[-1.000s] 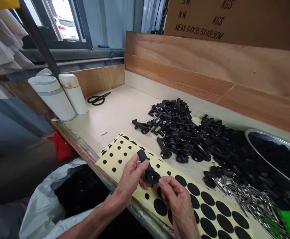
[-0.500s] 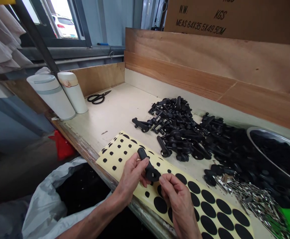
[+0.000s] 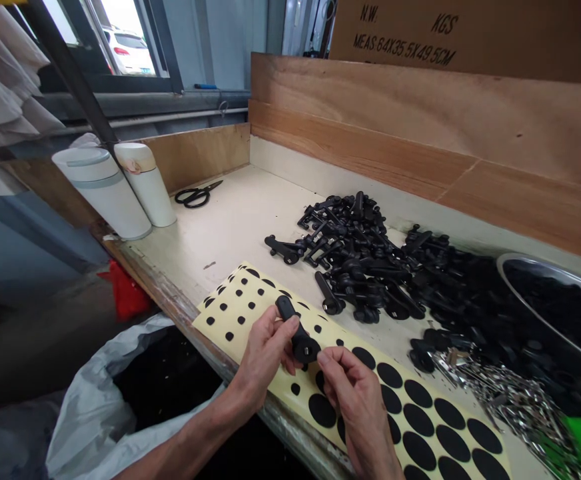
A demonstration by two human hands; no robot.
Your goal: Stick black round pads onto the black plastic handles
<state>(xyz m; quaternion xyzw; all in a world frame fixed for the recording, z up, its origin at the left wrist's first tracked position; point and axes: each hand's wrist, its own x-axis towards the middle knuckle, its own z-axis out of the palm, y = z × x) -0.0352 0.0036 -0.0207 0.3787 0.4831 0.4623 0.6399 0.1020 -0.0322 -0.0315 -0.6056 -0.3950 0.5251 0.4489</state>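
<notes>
Left hand [image 3: 265, 353]: firm grip, fingers closed around the shank of a matte black plastic lever handle [image 3: 298, 337], held just above the sheet with its round disc end angled toward the right hand.

Right hand [image 3: 360, 413]: thumb and forefinger drawn close together in a partial grip at the disc's edge. Whether they touch the disc or pinch something small against it cannot be told.

Below the hands lies a cream backing sheet with round black adhesive pads [image 3: 290, 413], set along the front edge of the pale table [image 3: 230, 220]. A heap of matching black handles [image 3: 350, 260] lies just beyond it.

Risks, judged: a slip from the left grip would drop the handle onto the sheet, or over the edge toward the open white plastic sack [image 3: 95, 393]. Any pad handled on this disc could sit off-centre or pick up grit, and pads may lift if the sheet drags.

Hidden: the disc's face is turned from view, so no pad can be confirmed on it. The fingers mask the contact point. The nearest part of the sheet runs out of frame. The dark contents of the steel bowl [image 3: 553, 280] are hard to make out.
</notes>
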